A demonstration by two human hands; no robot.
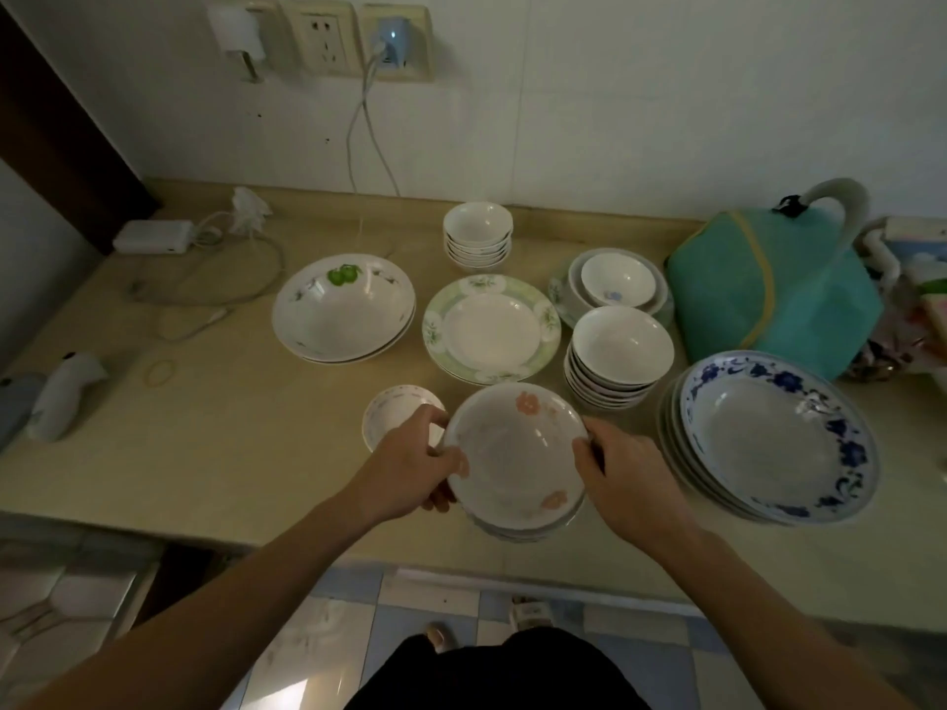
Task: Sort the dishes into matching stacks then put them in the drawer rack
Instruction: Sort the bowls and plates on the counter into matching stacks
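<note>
A stack of shallow plates with orange flowers (515, 448) sits near the counter's front edge. My left hand (410, 468) grips its left rim and my right hand (628, 476) grips its right rim. A small dotted saucer (394, 409) lies just left of it, partly behind my left hand. Behind stand a green-rimmed plate stack (492, 327), big bowls with a green print (343, 307), a stack of small bowls (477, 233), a stack of white bowls (620, 353), nested bowls (617, 279) and blue-flowered plates (774, 438) at the right.
A teal mesh food cover (774, 294) stands at the back right. Cables and a white adapter (153, 235) lie at the back left, a white gadget (66, 389) and a rubber band (161, 372) at the left. The counter (230, 453) ends just below the held stack.
</note>
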